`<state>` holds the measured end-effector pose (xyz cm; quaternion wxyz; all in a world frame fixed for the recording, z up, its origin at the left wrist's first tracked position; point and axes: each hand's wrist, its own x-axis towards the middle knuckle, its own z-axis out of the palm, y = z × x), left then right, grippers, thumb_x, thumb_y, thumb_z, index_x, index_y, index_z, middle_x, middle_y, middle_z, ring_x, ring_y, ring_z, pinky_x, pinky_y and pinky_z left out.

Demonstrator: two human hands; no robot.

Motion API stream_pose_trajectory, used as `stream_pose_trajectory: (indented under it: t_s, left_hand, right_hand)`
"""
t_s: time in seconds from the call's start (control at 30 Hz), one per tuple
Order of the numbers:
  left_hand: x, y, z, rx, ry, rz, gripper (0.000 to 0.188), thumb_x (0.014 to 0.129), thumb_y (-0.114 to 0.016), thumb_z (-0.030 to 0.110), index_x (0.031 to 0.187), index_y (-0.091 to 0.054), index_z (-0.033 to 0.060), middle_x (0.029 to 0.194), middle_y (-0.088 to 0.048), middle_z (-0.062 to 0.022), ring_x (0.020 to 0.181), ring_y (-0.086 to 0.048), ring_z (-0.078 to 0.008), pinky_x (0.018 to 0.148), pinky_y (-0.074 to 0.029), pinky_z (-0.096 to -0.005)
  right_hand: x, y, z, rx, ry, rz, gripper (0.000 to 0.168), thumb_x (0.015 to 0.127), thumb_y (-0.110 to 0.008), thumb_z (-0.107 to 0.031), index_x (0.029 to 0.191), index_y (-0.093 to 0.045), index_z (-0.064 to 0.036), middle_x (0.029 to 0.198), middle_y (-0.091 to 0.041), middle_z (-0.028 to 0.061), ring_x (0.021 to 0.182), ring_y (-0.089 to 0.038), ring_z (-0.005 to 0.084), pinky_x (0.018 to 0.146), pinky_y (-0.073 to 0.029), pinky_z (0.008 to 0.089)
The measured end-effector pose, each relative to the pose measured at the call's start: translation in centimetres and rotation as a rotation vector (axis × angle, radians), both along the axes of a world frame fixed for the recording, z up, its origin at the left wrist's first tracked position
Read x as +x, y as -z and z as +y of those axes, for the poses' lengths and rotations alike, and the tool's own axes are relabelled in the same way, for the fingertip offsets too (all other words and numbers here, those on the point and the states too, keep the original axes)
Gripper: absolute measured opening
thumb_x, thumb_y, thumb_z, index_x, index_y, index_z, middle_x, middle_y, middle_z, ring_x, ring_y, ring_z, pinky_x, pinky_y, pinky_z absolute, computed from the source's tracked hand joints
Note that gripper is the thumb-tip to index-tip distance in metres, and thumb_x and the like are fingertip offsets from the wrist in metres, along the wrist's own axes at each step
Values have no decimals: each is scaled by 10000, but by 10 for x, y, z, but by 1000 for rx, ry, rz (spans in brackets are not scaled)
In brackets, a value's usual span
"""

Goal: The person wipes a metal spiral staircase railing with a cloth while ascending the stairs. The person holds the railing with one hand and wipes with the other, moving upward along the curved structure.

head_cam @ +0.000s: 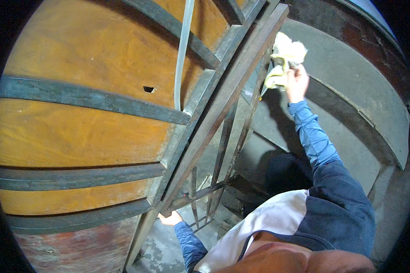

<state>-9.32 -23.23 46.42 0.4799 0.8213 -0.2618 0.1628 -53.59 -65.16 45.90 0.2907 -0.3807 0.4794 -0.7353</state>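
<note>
In my right hand [298, 83], near the upper right of the head view, is a bunched pair of white and yellow work gloves [285, 56]. The bundle is beside the upper part of a long metal rail [225, 102] that runs slantwise through the view. My left hand [171, 218] is at the rail's lower end, its fingers curled at the metal; part of them is hidden behind it. Left of the rail, a metal frame [203, 78] with crossbars lies against orange-brown wooden boards [82, 136].
A pale hose or tube [182, 54] hangs over the boards. Right of the rail are grey stair-like slabs [341, 136] with a dark shadow. Thin metal bars [222, 146] of a railing stand below the rail, above a stained concrete floor [157, 252].
</note>
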Motion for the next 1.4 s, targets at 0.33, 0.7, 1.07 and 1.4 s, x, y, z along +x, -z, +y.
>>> stream_pose_trajectory:
  t_s: [0.33,0.7,1.07,1.4]
  left_hand:
    - [-1,-3,-2,16,-53,-98,347,651,-641,-55,995,-592,-53,956,-640,-123,843,-593,-202,800,-460,-313]
    - [5,4,1,-213,35,89,400,662,-647,-56,1054,-568,-62,982,-629,-117,849,-588,-200,817,-460,-324]
    - [37,24,16,-305,92,92,371,653,-586,-88,1021,-582,-34,969,-635,-106,854,-600,-204,789,-462,-304]
    - [9,9,6,-17,-20,-9,377,655,-592,-103,1027,-577,-42,968,-632,-102,851,-591,-187,790,-456,-297]
  right_hand:
    - [-9,-12,40,-255,-155,-521,239,904,-449,-79,1130,-489,-15,952,-589,52,801,-593,138,698,-489,249]
    - [18,-51,13,-286,226,996,299,661,-602,-39,959,-604,-34,1065,-525,199,993,-502,352,869,-421,400]
    - [71,32,66,-102,-236,832,228,768,-592,-90,988,-604,-30,1014,-549,197,982,-506,357,877,-393,412]
    - [40,-36,-23,-17,41,717,193,792,-552,-170,904,-621,-28,868,-607,183,837,-568,346,761,-454,401]
